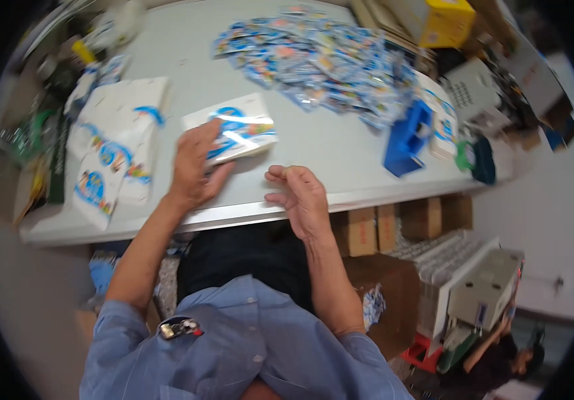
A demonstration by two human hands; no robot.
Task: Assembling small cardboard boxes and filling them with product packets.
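A small white box [253, 110] with blue and coloured print lies tilted on the table, with glare on its glossy top. My left hand [197, 163] grips its left side, fingers over the top and thumb along the near edge. Close to the table's front edge, my right hand [302, 197] hovers with curled fingers and the thumb apart; nothing shows in it. To the left lie flat white printed cartons [127, 107], several in overlapping stacks. A large heap of small blue-and-white packets [313, 60] spreads over the far part of the table.
At the right of the table [193, 73] stands a blue tape dispenser [405, 140], beside another white printed pack [443, 123]. A yellow box [447, 23] sits at the far right. Brown cartons [387, 287] stand below the table; another person [493, 363] is at lower right.
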